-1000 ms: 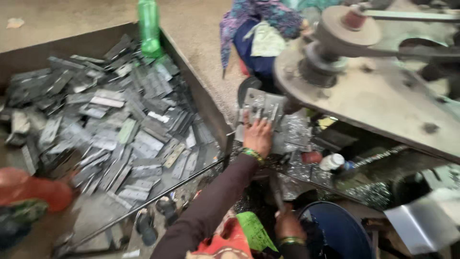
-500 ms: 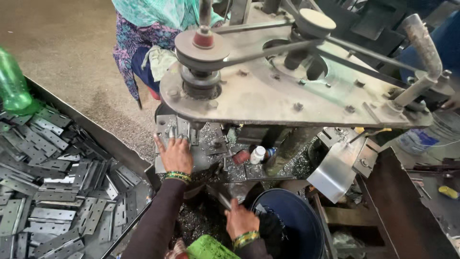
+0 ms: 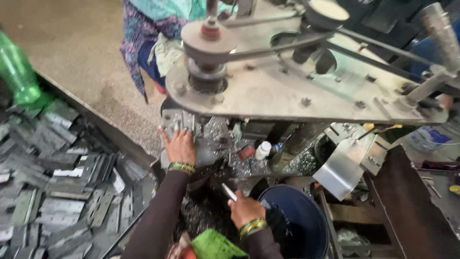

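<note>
- Hands at work under a belt-driven machine [image 3: 297, 91]: the person's left hand [image 3: 179, 146], fingers spread wide and flat, presses on a stack of grey metal plates [image 3: 184, 127] sitting on the machine's bed, centre-left of the frame.
- The right hand [image 3: 245, 208], lower centre, is closed around a thin, pale, flat metal piece [image 3: 229, 192] that sticks up and to the left from the fist.
- Just right of that hand stands a dark blue bucket [image 3: 306, 216]; its rim nearly touches the knuckles, leaving little room on that side.
- Overhead, the machine's heavy steel plate with its pulley [image 3: 208, 41] and black belt [image 3: 364, 50] juts across the upper half of the frame, its lower edge hanging close above the left hand.
- A small white bottle [image 3: 262, 149] stands on the bed among metal shavings, between the two hands and slightly to the right.
- At left, a tray [image 3: 110, 129] heaped with grey metal strips [image 3: 52, 192] fills the frame's lower left; its raised edge runs diagonally, close beside the left forearm.
- A green plastic bottle [image 3: 19, 72] stands at the far upper left.
- Bare concrete floor [image 3: 81, 52] lies open in the upper left, up to a second person's patterned clothing [image 3: 139, 33] at top centre.
</note>
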A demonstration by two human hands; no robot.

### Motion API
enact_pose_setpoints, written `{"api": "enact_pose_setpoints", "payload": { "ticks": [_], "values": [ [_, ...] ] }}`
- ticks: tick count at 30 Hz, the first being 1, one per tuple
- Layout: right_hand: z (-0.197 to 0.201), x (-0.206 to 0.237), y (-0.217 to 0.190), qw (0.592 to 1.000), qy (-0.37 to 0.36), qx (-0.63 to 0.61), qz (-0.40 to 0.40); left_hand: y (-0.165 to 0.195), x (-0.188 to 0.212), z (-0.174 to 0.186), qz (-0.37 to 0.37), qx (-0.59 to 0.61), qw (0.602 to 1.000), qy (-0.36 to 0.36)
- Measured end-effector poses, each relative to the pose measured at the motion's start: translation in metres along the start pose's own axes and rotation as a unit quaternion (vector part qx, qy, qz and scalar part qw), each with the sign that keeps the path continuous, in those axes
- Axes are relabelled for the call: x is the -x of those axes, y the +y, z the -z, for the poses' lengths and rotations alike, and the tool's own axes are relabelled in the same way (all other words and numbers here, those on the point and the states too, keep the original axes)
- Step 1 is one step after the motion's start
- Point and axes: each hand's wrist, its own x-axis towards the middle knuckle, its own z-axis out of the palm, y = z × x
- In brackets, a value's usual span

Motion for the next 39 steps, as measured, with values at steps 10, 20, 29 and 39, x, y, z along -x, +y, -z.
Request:
{"api": "enact_pose_setpoints", "payload": {
  "ticks": [10, 20, 29, 39],
  "values": [
    [-0.074, 0.017, 0.018, 0.997, 0.017, -0.061, -0.053, -0.007, 0.002, -0.011, -0.012, -0.059, 0.998, -0.026],
    [-0.029, 0.022, -0.005, 0.994, 0.1, -0.038, -0.004, -0.016, 0.018, -0.012, -0.063, -0.062, 0.996, 0.03],
    [-0.079, 0.022, 0.02, 0.996, 0.048, -0.053, -0.044, -0.023, 0.014, -0.032, -0.054, -0.067, 0.995, 0.045],
    [-0.022, 0.004, 0.018, 0.998, 0.008, 0.042, -0.056, -0.005, 0.021, -0.021, -0.036, -0.078, 0.996, 0.006]
  ]
}}
